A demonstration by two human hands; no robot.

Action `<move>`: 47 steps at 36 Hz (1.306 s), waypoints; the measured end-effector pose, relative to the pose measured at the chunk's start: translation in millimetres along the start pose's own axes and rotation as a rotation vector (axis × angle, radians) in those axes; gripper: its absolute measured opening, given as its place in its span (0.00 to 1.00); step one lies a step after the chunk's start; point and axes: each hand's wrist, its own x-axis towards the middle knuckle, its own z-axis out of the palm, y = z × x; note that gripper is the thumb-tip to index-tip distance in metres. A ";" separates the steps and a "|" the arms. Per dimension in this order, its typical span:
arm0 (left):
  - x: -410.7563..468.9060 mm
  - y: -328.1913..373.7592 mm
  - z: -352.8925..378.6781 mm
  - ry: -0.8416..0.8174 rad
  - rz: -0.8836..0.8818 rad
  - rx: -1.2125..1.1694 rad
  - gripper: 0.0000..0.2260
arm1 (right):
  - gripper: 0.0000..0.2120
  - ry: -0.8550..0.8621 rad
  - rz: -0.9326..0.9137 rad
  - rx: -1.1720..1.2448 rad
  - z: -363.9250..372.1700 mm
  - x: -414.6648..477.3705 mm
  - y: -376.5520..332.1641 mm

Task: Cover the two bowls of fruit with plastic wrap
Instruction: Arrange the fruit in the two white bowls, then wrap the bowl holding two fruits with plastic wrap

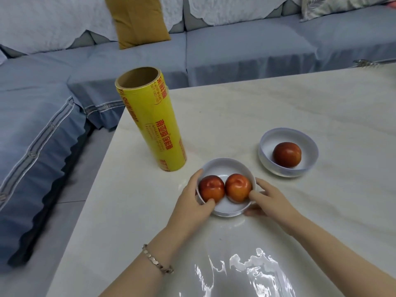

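A white bowl (227, 168) with two red fruits (225, 187) sits near the middle of the table. My left hand (192, 202) holds its left rim, thumb over the edge. On the opposite rim my right hand (267, 200) grips the bowl, fingertips touching the right fruit. A second white bowl (265, 146) with one red fruit (287, 154) stands to the right and farther back, untouched. A tall yellow roll of plastic wrap (154, 123) stands upright to the left of the bowls. A loose clear sheet of plastic wrap (246, 266) lies wrinkled on the table close to me.
The white marble table (300, 103) has its left edge and far corner near the roll. A blue-grey sofa (235, 50) wraps around the back and left side, with a mustard cushion (137, 20) on it. A small metal object (364, 63) lies at the table's far right edge.
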 end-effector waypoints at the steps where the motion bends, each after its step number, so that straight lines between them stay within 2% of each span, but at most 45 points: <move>1: -1.4 1.7 -1.6 0.003 -0.004 -0.021 0.30 | 0.17 -0.002 -0.011 -0.016 -1.4 -1.1 1.5; 3: -3.4 2.4 -7.7 0.056 -0.014 -0.069 0.31 | 0.17 -0.023 -0.013 -0.044 -6.4 -6.0 5.8; 7: 6.2 -1.1 -27.4 0.341 -0.035 -0.049 0.41 | 0.18 -0.072 -0.033 -0.081 -17.5 -22.8 16.6; 10: 21.9 1.1 -38.1 0.421 -0.126 -0.023 0.49 | 0.19 -0.092 -0.023 -0.100 -24.3 -34.1 22.4; 13: 46.1 9.2 -46.4 0.500 -0.150 -0.107 0.52 | 0.18 -0.087 -0.022 -0.226 -31.0 -34.9 27.6; 16: 73.4 14.3 -57.0 0.578 -0.131 -0.208 0.53 | 0.18 0.027 -0.068 -0.436 -31.8 -31.7 24.8; 20: 93.4 17.9 -64.8 0.612 -0.042 -0.258 0.51 | 0.24 0.222 -0.237 -0.538 -23.9 -29.7 9.0; 25: 89.3 18.8 -67.3 0.672 -0.009 -0.205 0.45 | 0.16 0.196 -0.397 -0.509 -3.2 -25.8 -26.4; 31: 43.2 22.4 -66.5 0.548 0.075 -0.164 0.35 | 0.15 0.129 -0.520 -0.380 32.4 -15.9 -71.9; 37: -12.2 35.2 -78.2 0.240 -0.009 -0.098 0.34 | 0.39 -0.030 -0.370 -0.063 72.9 -8.8 -103.4; 39: -26.8 37.6 -80.5 0.145 -0.050 -0.072 0.33 | 0.36 -0.014 -0.349 0.041 81.0 -9.8 -101.4; 42: -38.1 37.0 -87.3 0.000 -0.111 -0.180 0.34 | 0.31 -0.033 -0.310 0.152 85.0 -16.0 -89.4; 43: -38.6 35.8 -89.4 -0.045 -0.129 -0.229 0.35 | 0.32 -0.060 -0.297 0.185 84.5 -19.6 -84.9; 47: -41.4 29.7 -86.9 -0.146 -0.102 -0.363 0.27 | 0.36 -0.147 -0.260 0.252 81.0 -32.8 -72.5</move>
